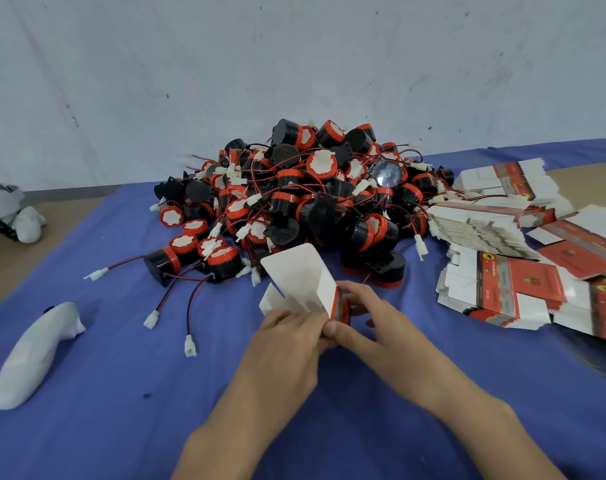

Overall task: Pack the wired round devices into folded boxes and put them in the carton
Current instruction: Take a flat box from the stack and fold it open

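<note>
A big heap of black-and-red round devices [305,199] with red-black wires and white plugs lies at the middle of the blue cloth. In front of it both hands hold a small box [303,282], white inside with a red outside, its flaps standing open toward the heap. My left hand [291,332] pinches the box's near lower edge. My right hand [367,315] grips the box's red right side. Flat unfolded boxes [502,289] lie in stacks at the right. No carton is in view.
A white wrapped controller-shaped object [35,351] lies on the blue cloth [121,393] at the near left. Another white object [7,209] sits at the far left edge on bare tabletop. A pale wall rises behind the heap. Loose wired plugs [190,344] trail from the heap's front left.
</note>
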`<state>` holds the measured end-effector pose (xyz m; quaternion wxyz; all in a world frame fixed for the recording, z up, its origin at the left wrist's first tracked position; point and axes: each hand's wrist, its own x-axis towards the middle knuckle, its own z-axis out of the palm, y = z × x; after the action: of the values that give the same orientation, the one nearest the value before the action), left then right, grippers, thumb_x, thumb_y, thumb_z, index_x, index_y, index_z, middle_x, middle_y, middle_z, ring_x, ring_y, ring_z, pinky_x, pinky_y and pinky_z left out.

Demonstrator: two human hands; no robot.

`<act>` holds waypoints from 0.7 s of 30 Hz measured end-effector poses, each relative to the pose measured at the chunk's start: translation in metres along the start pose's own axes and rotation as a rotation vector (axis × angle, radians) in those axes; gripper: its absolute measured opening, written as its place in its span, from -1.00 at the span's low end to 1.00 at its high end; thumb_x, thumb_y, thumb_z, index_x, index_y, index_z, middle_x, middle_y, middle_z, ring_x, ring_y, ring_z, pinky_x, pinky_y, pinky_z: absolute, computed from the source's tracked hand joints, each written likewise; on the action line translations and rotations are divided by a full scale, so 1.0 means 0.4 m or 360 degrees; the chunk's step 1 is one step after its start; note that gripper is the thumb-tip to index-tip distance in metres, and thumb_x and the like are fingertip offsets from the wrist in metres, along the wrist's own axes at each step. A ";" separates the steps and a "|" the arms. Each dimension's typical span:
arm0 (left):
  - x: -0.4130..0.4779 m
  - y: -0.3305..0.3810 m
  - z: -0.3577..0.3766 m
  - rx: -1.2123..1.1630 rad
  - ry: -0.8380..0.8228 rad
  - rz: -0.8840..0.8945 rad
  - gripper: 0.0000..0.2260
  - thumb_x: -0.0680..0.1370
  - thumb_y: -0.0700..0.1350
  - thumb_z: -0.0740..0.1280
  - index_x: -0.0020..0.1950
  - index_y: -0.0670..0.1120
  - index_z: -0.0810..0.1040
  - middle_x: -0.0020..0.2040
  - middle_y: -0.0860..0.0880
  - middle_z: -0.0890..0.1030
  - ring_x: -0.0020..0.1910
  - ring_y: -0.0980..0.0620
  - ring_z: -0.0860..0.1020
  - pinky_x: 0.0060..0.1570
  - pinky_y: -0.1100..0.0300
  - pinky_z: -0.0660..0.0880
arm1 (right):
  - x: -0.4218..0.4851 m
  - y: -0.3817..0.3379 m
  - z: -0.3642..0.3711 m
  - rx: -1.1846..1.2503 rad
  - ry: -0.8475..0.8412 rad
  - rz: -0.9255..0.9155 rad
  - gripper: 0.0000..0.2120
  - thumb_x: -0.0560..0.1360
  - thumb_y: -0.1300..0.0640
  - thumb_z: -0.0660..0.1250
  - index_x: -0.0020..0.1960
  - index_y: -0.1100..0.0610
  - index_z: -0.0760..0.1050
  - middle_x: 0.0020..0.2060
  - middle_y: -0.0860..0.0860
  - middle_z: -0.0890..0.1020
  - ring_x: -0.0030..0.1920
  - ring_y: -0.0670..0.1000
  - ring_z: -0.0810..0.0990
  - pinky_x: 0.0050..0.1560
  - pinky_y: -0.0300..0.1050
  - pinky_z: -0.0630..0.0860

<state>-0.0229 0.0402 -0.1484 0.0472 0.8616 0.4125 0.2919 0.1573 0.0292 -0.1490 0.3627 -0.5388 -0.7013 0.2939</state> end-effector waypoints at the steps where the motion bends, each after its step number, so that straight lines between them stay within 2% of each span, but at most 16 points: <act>1: -0.002 0.002 -0.002 -0.0008 -0.0028 0.0025 -0.92 0.62 -0.11 0.27 -0.08 0.01 0.48 -0.18 0.12 0.60 -0.17 0.11 0.43 -0.02 0.30 0.35 | -0.002 0.004 -0.005 0.0005 -0.0002 0.0028 -0.51 0.32 -0.52 0.17 0.22 -0.54 0.18 0.14 -0.53 0.44 0.27 -0.44 0.32 0.12 -0.53 0.32; 2: -0.004 0.004 -0.004 -0.0011 -0.0039 0.0046 -0.93 0.61 -0.08 0.26 -0.06 0.02 0.49 -0.15 0.15 0.59 -0.13 0.13 0.45 0.04 0.28 0.37 | -0.004 0.007 -0.009 0.0009 -0.0002 0.0056 -0.50 0.31 -0.51 0.18 0.22 -0.51 0.21 0.16 -0.43 0.49 0.27 -0.42 0.34 0.13 -0.48 0.34; 4: -0.011 0.009 -0.006 -0.0008 0.0022 0.0074 -0.88 0.58 -0.07 0.22 0.05 0.02 0.53 0.02 0.17 0.59 0.10 0.23 0.44 0.20 0.31 0.36 | -0.009 0.013 -0.015 0.0002 -0.0004 0.0100 -0.50 0.34 -0.49 0.21 0.24 -0.44 0.25 0.18 -0.31 0.51 0.27 -0.37 0.39 0.12 -0.44 0.37; 6: -0.017 0.006 -0.014 -0.0111 0.0264 0.0013 -0.76 0.55 -0.06 0.18 0.16 0.04 0.54 0.14 0.24 0.54 0.27 0.35 0.34 0.27 0.44 0.26 | -0.017 0.020 -0.024 -0.0012 -0.0022 0.0128 -0.53 0.40 -0.41 0.26 0.27 -0.37 0.28 0.15 -0.38 0.51 0.20 -0.37 0.42 0.07 -0.46 0.38; 8: -0.014 -0.013 -0.030 -0.0221 0.0549 -0.0251 -0.75 0.56 -0.02 0.15 0.17 0.12 0.52 0.12 0.34 0.50 0.25 0.36 0.34 0.24 0.48 0.23 | -0.025 0.029 -0.035 0.0011 -0.0076 0.0157 -0.58 0.48 -0.30 0.31 0.28 -0.35 0.29 0.13 -0.47 0.49 0.19 -0.40 0.42 0.05 -0.44 0.42; 10: -0.010 -0.056 -0.041 -0.0206 0.0698 -0.0562 -0.75 0.59 -0.07 0.17 0.21 0.08 0.53 0.12 0.31 0.52 0.22 0.28 0.38 0.25 0.33 0.30 | -0.032 0.041 -0.045 0.0052 -0.0130 0.0177 -0.61 0.53 -0.22 0.35 0.29 -0.34 0.29 0.18 -0.44 0.49 0.24 -0.37 0.43 0.10 -0.33 0.48; 12: -0.011 -0.111 -0.047 -0.0001 0.0629 -0.0855 -0.71 0.60 -0.14 0.22 0.32 -0.08 0.52 0.23 0.07 0.58 0.29 0.02 0.40 0.30 0.08 0.35 | -0.037 0.051 -0.052 0.0077 -0.0166 0.0189 -0.60 0.55 -0.18 0.34 0.32 -0.35 0.28 0.22 -0.42 0.49 0.27 -0.38 0.42 0.14 -0.31 0.47; 14: -0.013 -0.158 -0.050 0.0209 0.0443 -0.1123 -0.63 0.63 -0.13 0.24 0.43 -0.15 0.44 0.34 -0.14 0.53 0.37 -0.19 0.37 0.37 -0.10 0.29 | -0.041 0.056 -0.056 0.0130 -0.0207 0.0184 -0.60 0.57 -0.14 0.31 0.32 -0.40 0.26 0.22 -0.48 0.48 0.27 -0.41 0.42 0.14 -0.35 0.44; 18: -0.008 -0.211 -0.051 0.0359 0.0173 -0.1428 -0.55 0.67 -0.04 0.19 0.54 -0.16 0.28 0.45 -0.22 0.42 0.43 -0.28 0.30 0.41 -0.14 0.19 | -0.040 0.052 -0.064 0.0207 -0.0266 0.0149 -0.55 0.62 -0.07 0.28 0.28 -0.58 0.22 0.20 -0.54 0.48 0.24 -0.38 0.47 0.12 -0.42 0.44; 19: -0.007 -0.220 -0.050 0.0402 0.0142 -0.1446 -0.56 0.68 -0.05 0.18 0.54 -0.15 0.28 0.45 -0.22 0.42 0.42 -0.28 0.31 0.40 -0.13 0.20 | -0.038 0.051 -0.064 0.0226 -0.0266 0.0143 -0.55 0.63 -0.10 0.27 0.28 -0.61 0.21 0.21 -0.53 0.49 0.23 -0.38 0.48 0.13 -0.43 0.43; 21: -0.007 -0.234 -0.046 0.0460 0.0155 -0.1466 -0.62 0.69 -0.09 0.17 0.50 -0.15 0.34 0.39 -0.23 0.46 0.37 -0.28 0.34 0.33 -0.11 0.23 | -0.035 0.052 -0.064 0.0326 -0.0237 0.0155 -0.52 0.57 -0.24 0.28 0.40 -0.55 0.18 0.22 -0.54 0.48 0.24 -0.41 0.46 0.19 -0.41 0.42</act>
<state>-0.0982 0.0965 -0.1645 0.0318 0.5725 0.7891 0.2204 0.1920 0.0214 -0.1540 0.3482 -0.5089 -0.6656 0.4204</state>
